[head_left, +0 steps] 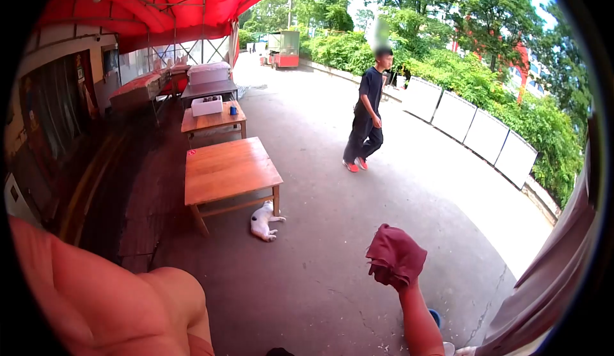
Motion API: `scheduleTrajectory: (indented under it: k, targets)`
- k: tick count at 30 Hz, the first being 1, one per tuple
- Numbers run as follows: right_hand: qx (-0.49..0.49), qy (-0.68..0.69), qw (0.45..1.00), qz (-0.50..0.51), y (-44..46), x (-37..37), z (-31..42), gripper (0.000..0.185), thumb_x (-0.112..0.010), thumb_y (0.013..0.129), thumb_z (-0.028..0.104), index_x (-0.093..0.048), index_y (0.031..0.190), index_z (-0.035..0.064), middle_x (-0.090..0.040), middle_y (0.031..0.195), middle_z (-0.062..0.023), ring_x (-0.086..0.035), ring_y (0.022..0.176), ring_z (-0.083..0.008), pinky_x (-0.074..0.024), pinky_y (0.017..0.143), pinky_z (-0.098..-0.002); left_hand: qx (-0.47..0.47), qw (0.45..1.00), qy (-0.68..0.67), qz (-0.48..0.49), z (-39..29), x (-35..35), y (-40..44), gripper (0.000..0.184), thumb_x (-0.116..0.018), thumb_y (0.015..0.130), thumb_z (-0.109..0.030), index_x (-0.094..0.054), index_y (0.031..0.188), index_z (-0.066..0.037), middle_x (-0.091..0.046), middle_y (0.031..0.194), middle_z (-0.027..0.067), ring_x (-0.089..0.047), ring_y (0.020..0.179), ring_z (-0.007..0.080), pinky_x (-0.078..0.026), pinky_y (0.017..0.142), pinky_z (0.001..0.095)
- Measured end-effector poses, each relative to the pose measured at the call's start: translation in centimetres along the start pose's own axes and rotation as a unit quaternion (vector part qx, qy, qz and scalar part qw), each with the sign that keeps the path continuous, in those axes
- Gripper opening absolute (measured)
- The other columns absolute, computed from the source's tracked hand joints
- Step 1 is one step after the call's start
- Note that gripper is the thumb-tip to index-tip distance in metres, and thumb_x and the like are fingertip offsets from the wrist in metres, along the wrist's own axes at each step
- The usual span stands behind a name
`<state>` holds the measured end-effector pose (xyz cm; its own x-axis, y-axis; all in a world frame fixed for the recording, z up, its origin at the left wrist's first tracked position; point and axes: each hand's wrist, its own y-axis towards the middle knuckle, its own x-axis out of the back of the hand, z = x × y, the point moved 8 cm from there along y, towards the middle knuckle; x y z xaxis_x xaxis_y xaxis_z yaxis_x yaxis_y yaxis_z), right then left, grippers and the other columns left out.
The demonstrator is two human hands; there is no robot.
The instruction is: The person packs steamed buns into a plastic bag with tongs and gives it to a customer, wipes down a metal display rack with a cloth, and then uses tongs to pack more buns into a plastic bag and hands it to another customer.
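Note:
A maroon cloth [396,255] is bunched up over my right hand [404,286], which is raised in front of me at lower right. The cloth hides the fingers, and only the wrist and forearm show below it. At lower left, very close to the camera, bare skin of my left hand or arm [115,298] fills the corner. Its fingers cannot be made out, nor whether they hold anything. Part of a blue round object [435,317] shows behind my right forearm.
A wooden table [233,170] stands ahead left, with a white-and-dark animal [263,222] lying by its leg. Behind it, another table [192,124] bears a white box [207,105] and a blue cup [233,109]. A person [369,110] walks on the pavement. White panels [454,116] line the right.

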<state>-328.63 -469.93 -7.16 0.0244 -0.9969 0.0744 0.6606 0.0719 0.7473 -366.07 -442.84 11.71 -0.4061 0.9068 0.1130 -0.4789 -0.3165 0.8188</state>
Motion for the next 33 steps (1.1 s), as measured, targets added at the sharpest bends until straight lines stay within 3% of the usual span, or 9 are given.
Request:
scheduleTrajectory:
  k: [6, 8, 11, 13, 18, 23, 30, 32, 33]
  targets:
    - [-0.192, 0.013, 0.975, 0.109, -8.6, 6.8, -2.8, 0.042, -0.063, 0.082, 0.032, -0.056, 0.112, 0.0031, -0.059, 0.098, -0.0094, -0.055, 0.075, -0.0192, -0.0446, 0.064, -0.0289, -0.008, 0.992, -0.117, -0.055, 6.8, -5.0, -2.8, 0.060, -0.064, 0.084, -0.038, -0.042, 0.125, 0.001, -0.055, 0.098, 0.0097, -0.050, 0.066, 0.0115, -0.041, 0.056, 0.0221]
    - [-0.023, -0.343, 0.937, 0.059, -7.9, 10.1, 0.1, 0.049, -0.064, 0.081, 0.037, -0.053, 0.117, 0.0056, -0.058, 0.107, -0.0071, -0.055, 0.093, -0.0198, -0.0441, 0.080, -0.0314, -0.023, 0.987, -0.139, -0.083, 7.3, -7.7, -3.4, 0.060, -0.064, 0.084, -0.038, -0.041, 0.125, 0.000, -0.055, 0.097, 0.0092, -0.050, 0.066, 0.0111, -0.041, 0.056, 0.0217]
    - [-0.280, 0.129, 0.949, 0.070, -19.8, 16.8, -7.7, 0.047, -0.067, 0.078, 0.036, -0.055, 0.115, 0.0093, -0.060, 0.109, -0.0041, -0.055, 0.103, -0.0200, -0.0440, 0.088, -0.0322, 0.077, 0.973, -0.175, -0.129, 10.5, -13.7, -4.9, 0.060, -0.064, 0.084, -0.037, -0.041, 0.126, -0.001, -0.055, 0.096, 0.0085, -0.050, 0.065, 0.0105, -0.041, 0.056, 0.0211]
    - [-0.323, 0.082, 0.937, 0.109, -19.5, 19.5, -9.5, 0.040, -0.066, 0.078, 0.030, -0.055, 0.110, 0.0103, -0.060, 0.098, -0.0051, -0.055, 0.087, -0.0189, -0.0439, 0.074, -0.0310, 0.180, 0.950, -0.209, -0.144, 12.1, -18.8, -7.7, 0.060, -0.065, 0.084, -0.037, -0.041, 0.127, -0.002, -0.055, 0.095, 0.0081, -0.050, 0.065, 0.0101, -0.041, 0.056, 0.0207]
    - [-0.005, -0.519, 0.853, 0.060, -20.4, 19.1, 2.0, 0.022, -0.043, 0.093, 0.023, -0.050, 0.112, 0.0140, -0.059, 0.081, -0.0076, -0.054, 0.057, -0.0138, -0.0423, 0.046, -0.0242, 0.688, 0.580, -0.410, 0.153, 11.8, -44.1, -28.7, 0.074, -0.067, 0.083, -0.018, -0.024, 0.142, -0.010, -0.056, 0.094, 0.0065, -0.056, 0.064, 0.0084, -0.047, 0.061, 0.0253]
    - [-0.471, -0.124, 0.862, -0.142, -33.0, 23.7, -3.4, 0.025, -0.046, 0.092, 0.023, -0.049, 0.114, 0.0122, -0.059, 0.080, -0.0051, -0.057, 0.082, -0.0181, -0.0468, 0.066, -0.0265, 0.632, 0.468, -0.459, 0.413, 11.7, -62.7, -35.0, 0.097, -0.068, 0.080, -0.023, 0.003, 0.146, -0.017, -0.062, 0.079, 0.0096, -0.061, 0.057, 0.0154, -0.048, 0.051, 0.0285]
    - [-0.456, -0.326, 0.812, -0.160, -30.0, 27.1, -3.5, 0.027, -0.056, 0.084, 0.027, -0.058, 0.106, 0.0116, -0.058, 0.084, -0.0031, -0.056, 0.083, -0.0176, -0.0463, 0.073, -0.0287, 0.497, 0.776, -0.219, 0.320, 32.0, -85.4, -24.0, 0.075, -0.067, 0.078, -0.028, -0.026, 0.136, -0.003, -0.066, 0.089, 0.0203, -0.065, 0.081, 0.0307, -0.052, 0.071, 0.0384]
    - [-0.481, -0.241, 0.792, -0.288, -28.8, 27.6, -3.3, 0.042, -0.059, 0.085, 0.033, -0.052, 0.118, 0.0075, -0.059, 0.100, -0.0042, -0.057, 0.088, -0.0168, -0.0472, 0.073, -0.0269, 0.467, 0.722, -0.333, 0.388, 26.3, -90.3, -26.4, 0.065, -0.066, 0.079, -0.030, -0.038, 0.132, -0.004, -0.063, 0.098, 0.0209, -0.060, 0.098, 0.0319, -0.047, 0.082, 0.0390]
    - [-0.451, -0.358, 0.769, -0.278, -28.3, 28.6, -3.1, 0.039, -0.058, 0.085, 0.032, -0.053, 0.118, 0.0104, -0.059, 0.098, -0.0042, -0.056, 0.089, -0.0183, -0.0464, 0.077, -0.0300, 0.412, 0.704, -0.424, 0.395, 21.6, -91.3, -28.2, 0.059, -0.065, 0.080, -0.023, -0.042, 0.129, 0.000, -0.063, 0.079, 0.0124, -0.063, 0.065, 0.0180, -0.050, 0.058, 0.0309]
